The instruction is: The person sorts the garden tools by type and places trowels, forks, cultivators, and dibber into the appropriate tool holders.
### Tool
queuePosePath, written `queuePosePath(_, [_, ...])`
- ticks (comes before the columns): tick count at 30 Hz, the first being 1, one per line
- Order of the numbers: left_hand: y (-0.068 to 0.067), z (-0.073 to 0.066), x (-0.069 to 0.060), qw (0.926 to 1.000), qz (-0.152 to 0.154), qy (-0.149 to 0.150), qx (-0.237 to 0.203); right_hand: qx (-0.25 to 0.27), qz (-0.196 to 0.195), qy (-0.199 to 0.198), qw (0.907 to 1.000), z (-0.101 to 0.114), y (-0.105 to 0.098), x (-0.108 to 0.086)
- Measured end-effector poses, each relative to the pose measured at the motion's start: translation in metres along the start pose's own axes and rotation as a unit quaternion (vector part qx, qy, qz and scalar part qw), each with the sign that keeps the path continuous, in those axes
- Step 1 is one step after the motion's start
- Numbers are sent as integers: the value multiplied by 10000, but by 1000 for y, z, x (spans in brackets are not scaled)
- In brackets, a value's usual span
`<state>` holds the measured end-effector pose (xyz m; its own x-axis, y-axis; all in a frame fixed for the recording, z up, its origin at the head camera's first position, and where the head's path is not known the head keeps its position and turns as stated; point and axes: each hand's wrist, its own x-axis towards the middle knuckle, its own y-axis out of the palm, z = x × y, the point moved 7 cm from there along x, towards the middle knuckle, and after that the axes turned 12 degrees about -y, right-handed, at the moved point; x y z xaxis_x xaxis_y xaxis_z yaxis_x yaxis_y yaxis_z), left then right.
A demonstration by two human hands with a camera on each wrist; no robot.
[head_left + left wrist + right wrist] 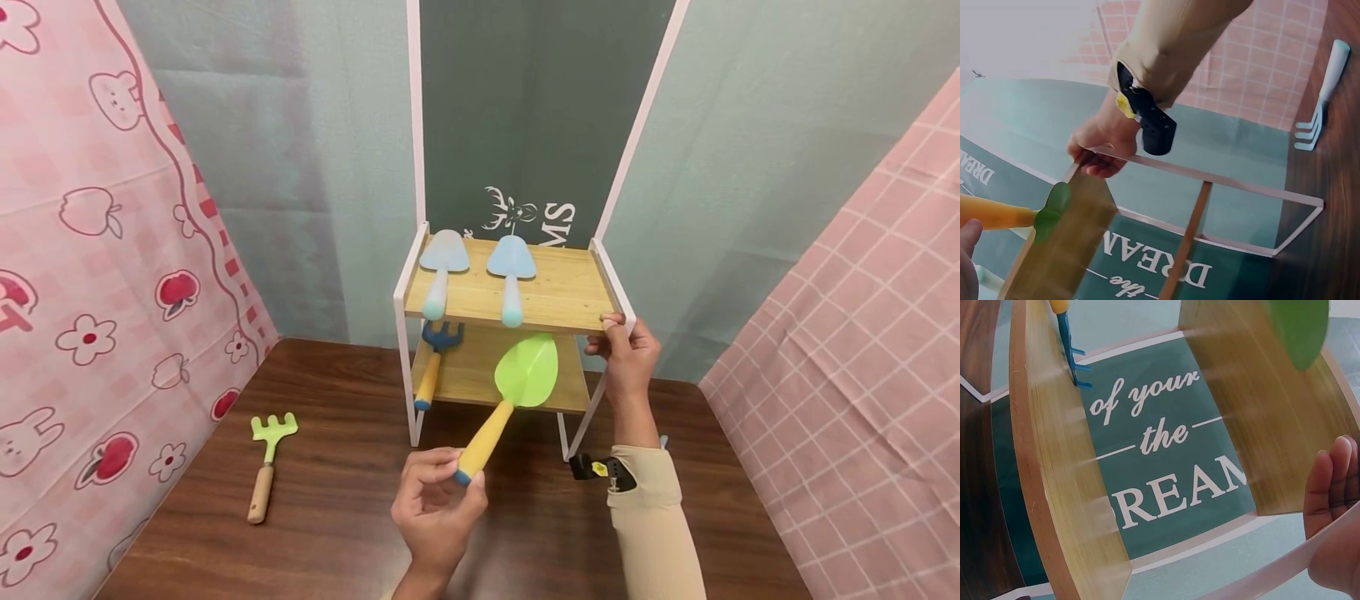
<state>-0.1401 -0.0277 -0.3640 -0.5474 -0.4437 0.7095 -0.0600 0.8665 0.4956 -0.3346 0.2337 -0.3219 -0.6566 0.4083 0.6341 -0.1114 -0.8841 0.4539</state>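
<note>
My left hand pinches the blue-tipped end of a yellow-handled toy trowel. Its green leaf-shaped blade points up and away, in front of the gap between the boards of a two-tier shelf. At the shelf's right front corner, my right hand grips the upper board and white frame. Two trowels lie on the upper board: a greyish one at left and a light blue one near the middle. A blue hand rake with a yellow handle rests on the lower board's left side.
A green hand rake with a wooden handle lies on the brown table left of the shelf. On the right side lies a light blue hand rake. Patterned pink cloths flank the table, and a green lettered panel hangs behind the shelf.
</note>
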Motion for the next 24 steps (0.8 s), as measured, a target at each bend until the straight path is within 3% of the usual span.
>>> queuePosePath(15, [7, -23, 7, 9982, 183, 105, -559, -2, -2, -3, 10000, 0, 0, -2])
queuePosePath(24, [19, -21, 14, 9959, 251, 173, -852, 36, -18, -19, 10000, 2, 0, -5])
